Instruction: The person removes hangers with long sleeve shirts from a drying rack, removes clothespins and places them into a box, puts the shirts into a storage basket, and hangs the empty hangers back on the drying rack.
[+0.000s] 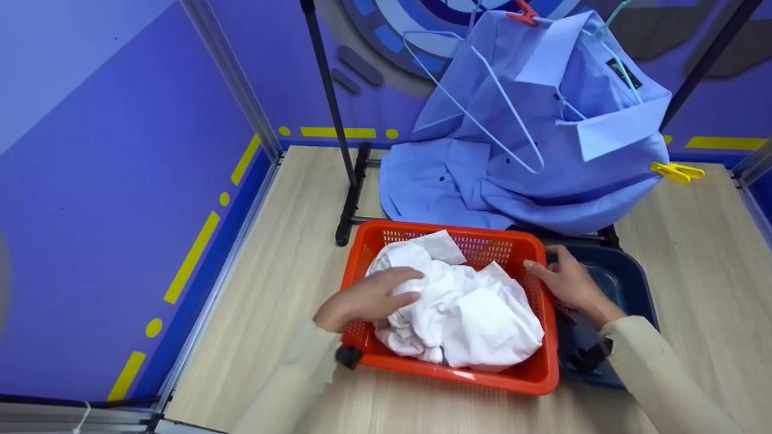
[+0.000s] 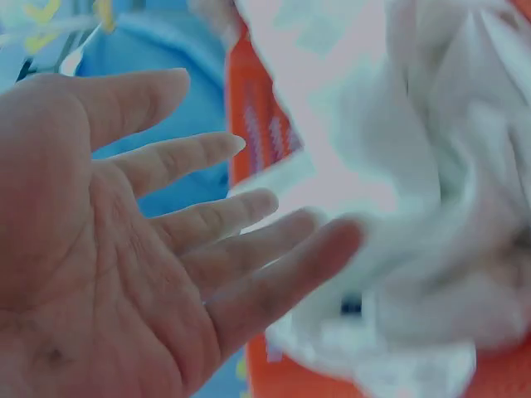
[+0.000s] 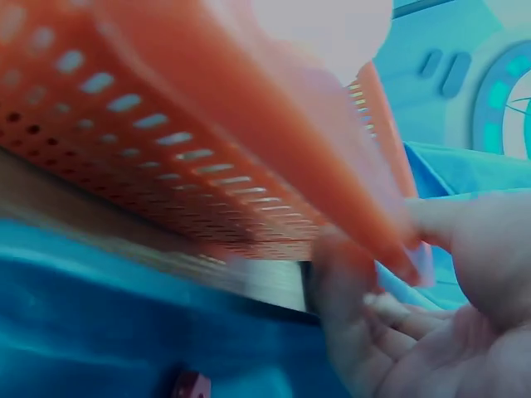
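Observation:
A red-orange plastic basket (image 1: 550,361) with perforated walls stands on the wooden surface. Crumpled inside lies a white garment (image 1: 449,310). My left hand (image 1: 381,295) is over the garment's left part, its fingers spread and fairly straight; the left wrist view shows the palm (image 2: 99,249) with nothing held. At the basket's right side, my right hand (image 1: 570,282) grips the rim, thumb on top and fingers underneath and outside, as the right wrist view shows the rim (image 3: 332,199) between them.
A dark blue tub (image 1: 627,283) sits right of the basket, partly under my right forearm, with a red peg (image 3: 192,385) inside. Behind, a blue shirt (image 1: 512,163) hangs with a hanger (image 1: 500,90), a red clip (image 1: 525,13) and a yellow clip (image 1: 678,172). Black rack posts (image 1: 329,90) rise nearby.

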### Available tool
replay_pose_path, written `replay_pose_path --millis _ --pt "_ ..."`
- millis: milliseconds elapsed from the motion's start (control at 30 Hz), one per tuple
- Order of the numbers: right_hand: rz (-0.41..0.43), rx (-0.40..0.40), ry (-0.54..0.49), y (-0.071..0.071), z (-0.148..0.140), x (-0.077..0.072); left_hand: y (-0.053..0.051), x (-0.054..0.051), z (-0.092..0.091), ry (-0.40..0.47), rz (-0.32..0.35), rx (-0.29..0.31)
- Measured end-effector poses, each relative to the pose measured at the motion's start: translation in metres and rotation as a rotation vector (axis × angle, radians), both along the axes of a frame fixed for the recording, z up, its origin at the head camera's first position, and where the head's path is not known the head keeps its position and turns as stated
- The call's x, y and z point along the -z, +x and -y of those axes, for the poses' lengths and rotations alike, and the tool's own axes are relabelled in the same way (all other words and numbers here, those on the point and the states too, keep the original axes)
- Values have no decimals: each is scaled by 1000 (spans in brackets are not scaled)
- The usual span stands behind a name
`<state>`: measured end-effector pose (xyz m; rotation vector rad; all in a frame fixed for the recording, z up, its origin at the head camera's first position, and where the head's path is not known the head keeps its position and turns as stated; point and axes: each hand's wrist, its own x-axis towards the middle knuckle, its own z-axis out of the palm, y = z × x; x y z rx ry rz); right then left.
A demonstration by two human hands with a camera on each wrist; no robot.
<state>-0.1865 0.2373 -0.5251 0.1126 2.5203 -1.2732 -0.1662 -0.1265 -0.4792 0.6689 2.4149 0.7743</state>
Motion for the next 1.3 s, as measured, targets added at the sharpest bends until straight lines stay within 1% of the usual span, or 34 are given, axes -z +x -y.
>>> replay_pose_path --millis 67,100,167,300,400,500,567,700,767,800,867,933,967,1033,1100,1200,1267,1300 --pt "13 -19 5 6 -2 -3 5 1 15 5 -13 -69" --pt "12 -26 7 8 -3 -4 7 3 22 5 -31 -97" --pt "2 -37 2 11 -5 -6 12 10 31 -22 -68 -146" --pt "-15 -31 -16 11 -5 -7 18 29 40 -68 -185 -223" --pt "-30 -28 -15 7 -4 -7 20 40 43 -78 -236 -271" --pt "-54 -27 0 2 -2 -7 20 47 44 -78 -238 -294" --pt "-68 -26 13 0 -1 -7 19 48 44 -83 -226 -304" --pt "-60 -21 10 -1 -2 -10 18 45 43 -76 -204 -314" --pt "-63 -16 8 0 -5 -16 18 41 42 -76 -188 -325" --pt "-81 -14 13 1 -7 -20 19 39 42 -75 -181 -331" --pt "-164 -4 52 2 -13 -31 20 34 39 -69 -174 -339" --pt "-295 33 93 3 -19 -46 23 29 36 -65 -172 -345" --pt "-375 64 107 4 -21 -54 24 26 34 -57 -179 -341" --pt "-532 157 118 5 -26 -72 28 19 29 -36 -196 -320" --pt "-686 257 65 5 -30 -90 31 13 23 -24 -210 -284" --pt "-886 371 -30 3 -38 -115 35 5 13 1 -226 -231" --pt "-970 430 -54 0 -46 -129 38 1 6 14 -231 -209" --pt "-988 462 -34 -1 -50 -135 39 0 2 26 -233 -200"
